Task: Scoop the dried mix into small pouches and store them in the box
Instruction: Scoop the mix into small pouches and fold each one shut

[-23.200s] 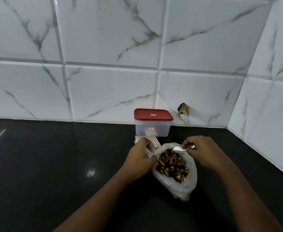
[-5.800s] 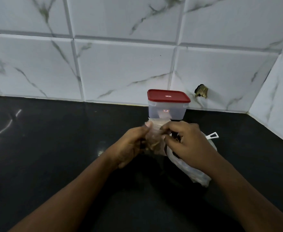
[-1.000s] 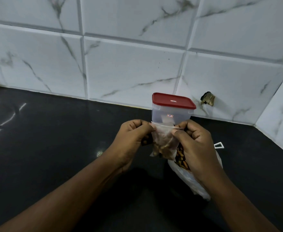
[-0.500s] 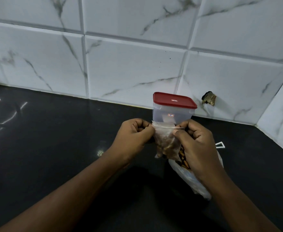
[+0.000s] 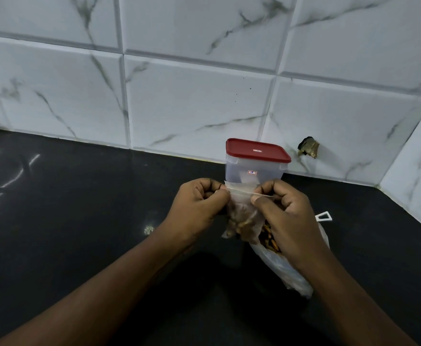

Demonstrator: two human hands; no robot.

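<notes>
Black polished countertop (image 5: 79, 221) meets a wall of white marble-veined tiles (image 5: 192, 101); corner of the wall at far right. A small brass-coloured fitting (image 5: 308, 147) sits in the tile low on the wall.

Box (image 5: 255, 166): clear plastic, red lid (image 5: 257, 149) seated on it, standing against the wall directly behind the hands. Lid on, so it must come off before anything goes in.

Small pouch (image 5: 242, 216): translucent, held up off the counter between both hands, hanging upright with its long axis vertical. Brown dried mix fills the lower part. Seal strip runs horizontally across the top, left to right.

Left hand (image 5: 199, 208): thumb and curled fingers pinch the left end of the seal strip. Right hand (image 5: 286, 216): thumb and forefinger pinch the strip towards its right end; the thumb tip (image 5: 255, 199) presses on the front face. Both hands closed on the pouch, not spread.

Large bag (image 5: 286, 265) of dried mix lies on the counter under and behind the right hand, mouth open, orange-brown pieces visible. White scoop handle (image 5: 324, 217) pokes out beyond the right hand; bowl hidden.

Judgement: step in hand is sealing the pouch. Strip lies crosswise between the two pinches, so the closing press would run along it sideways. Box lies straight ahead, slightly nearer the right hand. Cannot tell whether the seal is fully closed.
</notes>
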